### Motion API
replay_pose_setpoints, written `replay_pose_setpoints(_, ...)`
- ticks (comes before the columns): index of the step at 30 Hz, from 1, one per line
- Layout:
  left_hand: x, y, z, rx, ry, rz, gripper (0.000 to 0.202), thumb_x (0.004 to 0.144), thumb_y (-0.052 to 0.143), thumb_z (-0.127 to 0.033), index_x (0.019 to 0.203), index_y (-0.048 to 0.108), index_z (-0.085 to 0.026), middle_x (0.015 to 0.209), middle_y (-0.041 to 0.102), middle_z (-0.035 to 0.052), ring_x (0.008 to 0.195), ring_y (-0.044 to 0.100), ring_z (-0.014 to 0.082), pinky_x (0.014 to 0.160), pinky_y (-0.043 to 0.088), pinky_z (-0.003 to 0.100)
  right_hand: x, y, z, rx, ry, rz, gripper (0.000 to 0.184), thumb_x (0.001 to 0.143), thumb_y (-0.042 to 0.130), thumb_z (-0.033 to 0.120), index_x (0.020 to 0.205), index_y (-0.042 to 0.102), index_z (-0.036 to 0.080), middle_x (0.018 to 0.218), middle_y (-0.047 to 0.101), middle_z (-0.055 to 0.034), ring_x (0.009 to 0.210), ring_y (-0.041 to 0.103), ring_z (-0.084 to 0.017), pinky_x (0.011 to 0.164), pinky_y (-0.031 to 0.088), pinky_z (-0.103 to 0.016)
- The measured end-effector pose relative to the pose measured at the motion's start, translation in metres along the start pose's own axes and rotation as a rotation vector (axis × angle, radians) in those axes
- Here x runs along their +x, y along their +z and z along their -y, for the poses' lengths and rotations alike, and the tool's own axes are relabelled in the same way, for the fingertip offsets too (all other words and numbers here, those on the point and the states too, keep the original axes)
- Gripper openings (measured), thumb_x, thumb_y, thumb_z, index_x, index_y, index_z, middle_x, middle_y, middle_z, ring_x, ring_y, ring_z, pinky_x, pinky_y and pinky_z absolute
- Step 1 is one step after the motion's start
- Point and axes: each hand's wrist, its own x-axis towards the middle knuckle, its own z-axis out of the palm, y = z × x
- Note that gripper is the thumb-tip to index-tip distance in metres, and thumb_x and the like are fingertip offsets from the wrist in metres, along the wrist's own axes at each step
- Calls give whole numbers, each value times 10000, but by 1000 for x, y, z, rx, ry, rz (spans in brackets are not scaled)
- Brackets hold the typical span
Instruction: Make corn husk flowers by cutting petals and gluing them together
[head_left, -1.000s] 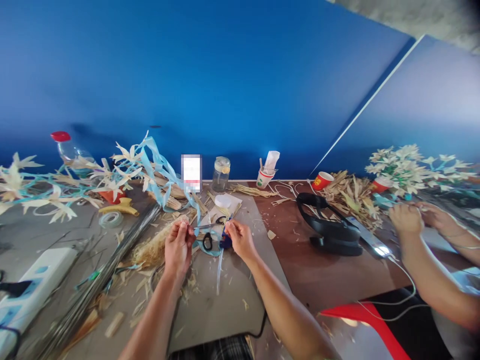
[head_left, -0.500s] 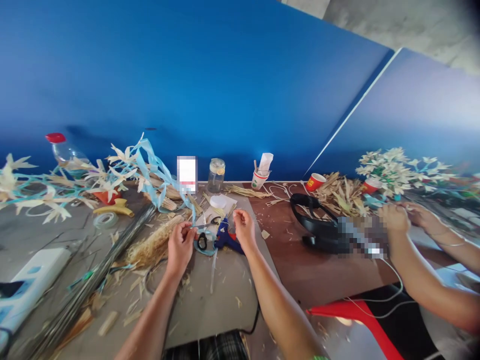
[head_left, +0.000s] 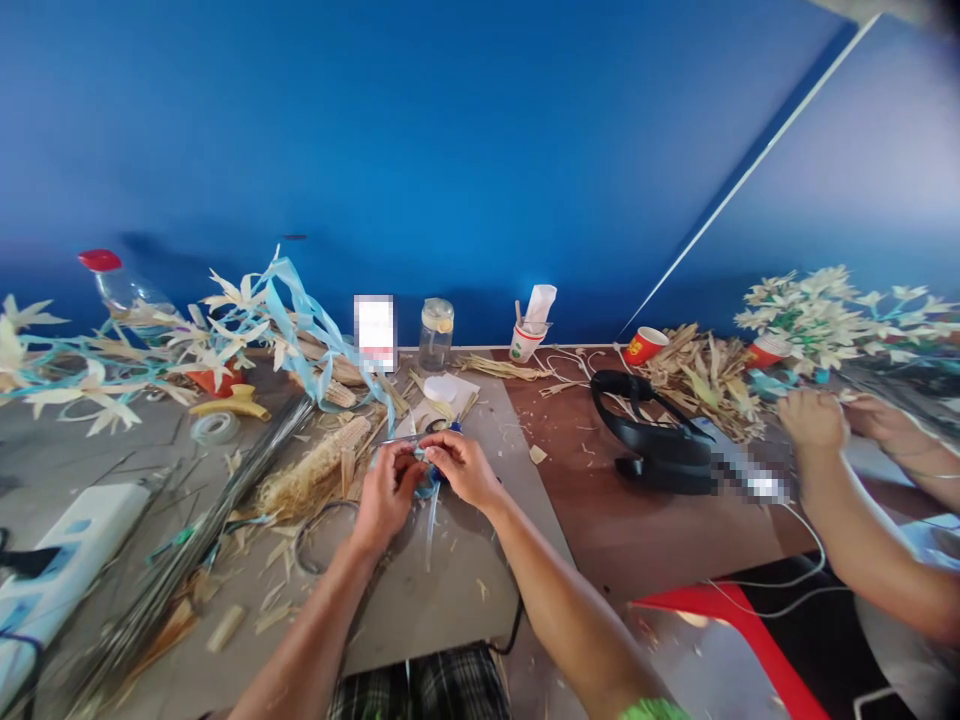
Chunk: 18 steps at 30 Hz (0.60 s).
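In the head view, the left hand [head_left: 388,490] and right hand [head_left: 466,470] are hovering together above the table [head_left: 450,595], fingers bent; whether either grip is holding anything, I cannot tell. A blue glue gun [head_left: 455,427] is lying beside the right hand, mostly hidden; a corncob [head_left: 351,437] is resting nearby.

Left of the hands [head_left: 388,492] lies a power strip [head_left: 94,530], with a red-capped bottle [head_left: 120,288] farther back. Beyond the hands stand a lidded jar [head_left: 436,338] and a white paper cup [head_left: 526,345]; to the hands' right, a black headset [head_left: 667,452] and a red paper cup [head_left: 645,347].
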Motion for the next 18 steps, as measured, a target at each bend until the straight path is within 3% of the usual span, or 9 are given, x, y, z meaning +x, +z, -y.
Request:
replay_pose_setpoints(4,-3,4,2,27,28,71,207,799,578,-295,958,503,-185,683,650,-4,610,634,149,600,469,263,1,-2,1,-29,1,-21,261,785,584,394,666,580,162,602,490,24,581,433,-97,572,355,-215)
replay_pose_setpoints(9,4,-1,3,9,33,15,169,805,577,-291,920,524,-180,587,590,-31,530,571,122,556,446,241,3,-10,1,-16,54,-207,294,762,578,448,670,564,169,561,465,37,530,412,-91,525,340,-212)
replay_pose_setpoints(13,14,-15,1,-73,33,-272,177,798,590,-313,896,535,-176,589,557,-42,511,527,94,511,417,206,4,-16,-3,27,60,-297,328,767,558,487,675,549,173,525,418,51,491,368,-82,487,308,-208)
replay_pose_setpoints(15,19,-22,1,-128,17,-428,190,810,581,-336,898,530,-176,572,524,-57,468,478,72,456,367,180,2,-13,-3,11,36,-223,327,781,554,481,678,550,171,531,428,49,490,372,-81,484,305,-207)
replay_pose_setpoints(18,24,-30,4,-164,44,-574,215,818,575,-367,887,521,-170,559,490,-65,450,437,58,427,329,164,-5,1,-3,-98,-61,-23,294,814,565,423,682,569,161,576,484,30,536,426,-87,520,333,-205)
